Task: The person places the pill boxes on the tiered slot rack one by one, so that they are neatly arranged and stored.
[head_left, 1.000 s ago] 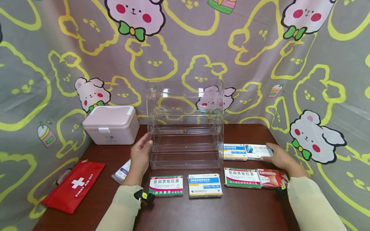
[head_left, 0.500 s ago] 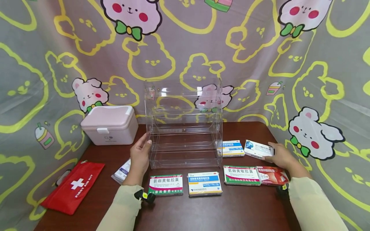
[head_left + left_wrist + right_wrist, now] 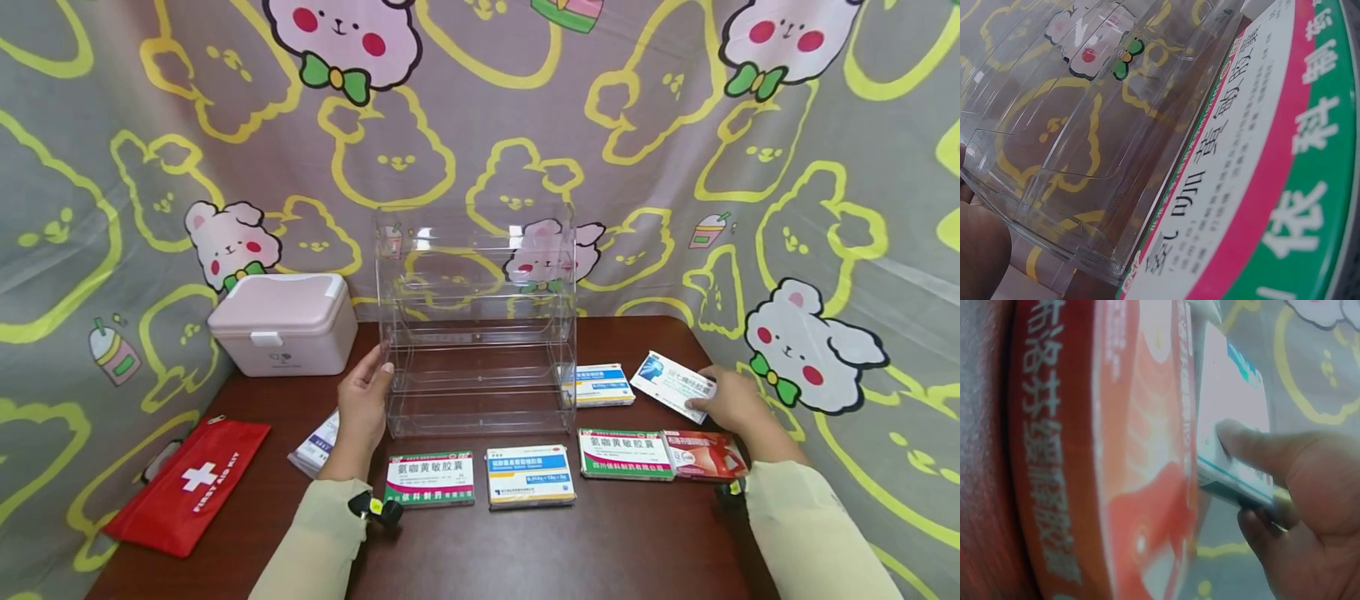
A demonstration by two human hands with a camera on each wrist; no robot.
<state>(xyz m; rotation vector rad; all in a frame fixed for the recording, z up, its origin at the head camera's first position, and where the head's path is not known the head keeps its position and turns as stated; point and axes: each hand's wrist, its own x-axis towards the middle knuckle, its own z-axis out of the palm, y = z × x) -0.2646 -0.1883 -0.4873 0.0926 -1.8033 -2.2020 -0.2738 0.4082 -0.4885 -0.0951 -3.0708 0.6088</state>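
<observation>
My left hand (image 3: 363,408) holds the left side of a clear plastic tiered rack (image 3: 480,425), thumb near its front edge and fingers along the outside, partly hidden. My right hand (image 3: 731,404) pinches the right end of a white medicine box (image 3: 671,385) with a blue picture, thumb on its face. In the right wrist view the white box (image 3: 1235,406) sits tilted between thumb and fingers. A blue-and-white medicine box (image 3: 602,386) lies left of it, partly behind the rack. Below my right hand lie a red medicine box (image 3: 701,456) and a green-and-white medicine box (image 3: 626,456).
In front of the rack lie another green-and-white box (image 3: 431,481) and a blue-and-white box (image 3: 530,477). White-and-purple boxes (image 3: 318,446) are partly hidden by my left wrist. A pink lidded case (image 3: 285,325) and a red first aid pouch (image 3: 191,483) occupy the left.
The white box has come away from the blue-and-white box beside it, turned and tilted upward in my right hand. My left hand stays at the rack's side.
</observation>
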